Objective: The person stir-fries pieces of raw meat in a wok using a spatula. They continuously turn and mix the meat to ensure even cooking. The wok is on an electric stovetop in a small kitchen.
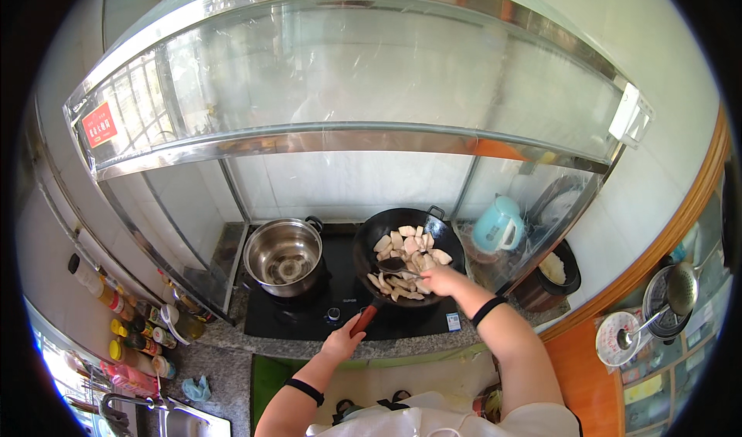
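Observation:
A black wok (pixel 362 246) stands on the right side of a black glass cooktop (pixel 301 320). My left hand (pixel 343 339) is closed around its reddish wooden handle (pixel 365 319). In the wok lie many pale slices of meat (pixel 413 244), some whitish and some faintly pink. My right hand (pixel 442 280) reaches over the near right rim and grips a spatula or ladle (pixel 393 265); its dark head rests among the slices, left of the hand. The far end of its handle is hidden by my hand.
Left of the wok sits a steel pot (pixel 284 257). A blue kettle (pixel 498 225) and a rice container (pixel 550 275) stand to the right. Seasoning bottles (pixel 139 332) crowd the left counter near the sink (pixel 194 419). A metal-framed glass hood (pixel 359 138) arches over the cooktop.

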Demonstrator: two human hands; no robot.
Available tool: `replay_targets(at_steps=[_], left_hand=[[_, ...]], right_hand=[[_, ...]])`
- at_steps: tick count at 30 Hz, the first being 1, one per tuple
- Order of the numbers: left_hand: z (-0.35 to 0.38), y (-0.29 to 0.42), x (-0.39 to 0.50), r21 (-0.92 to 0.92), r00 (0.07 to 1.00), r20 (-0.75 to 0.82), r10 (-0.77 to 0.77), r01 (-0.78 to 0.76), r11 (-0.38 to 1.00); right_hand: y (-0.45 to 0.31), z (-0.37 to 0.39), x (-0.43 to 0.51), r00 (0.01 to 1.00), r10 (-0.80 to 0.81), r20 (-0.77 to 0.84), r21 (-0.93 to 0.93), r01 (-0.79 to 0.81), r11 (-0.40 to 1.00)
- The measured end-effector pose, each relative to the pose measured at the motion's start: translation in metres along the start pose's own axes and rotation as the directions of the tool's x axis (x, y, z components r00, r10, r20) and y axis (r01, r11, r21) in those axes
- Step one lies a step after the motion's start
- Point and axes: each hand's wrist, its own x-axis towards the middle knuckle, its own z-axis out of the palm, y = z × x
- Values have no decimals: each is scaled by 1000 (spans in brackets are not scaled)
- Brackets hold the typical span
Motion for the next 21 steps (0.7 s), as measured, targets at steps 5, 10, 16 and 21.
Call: replay_targets(at_steps=[5,10,16,21], left_hand=[[-2,4,-2,7,1000,11,-23,23,1000],[1,2,-1,6,999,20,-26,26,1000],[2,-3,4,3,1000,6,-5,5,1000],[4,-2,2,8,1000,7,-23,23,1000]], right_hand=[[14,-65,-44,933,172,316,168,-233,958],[-15,-25,-30,970,149,190,168,-181,969],[-2,-42,-47,951,187,247,204,-240,949],[-2,-51,-77,911,220,350,118,-276,954]])
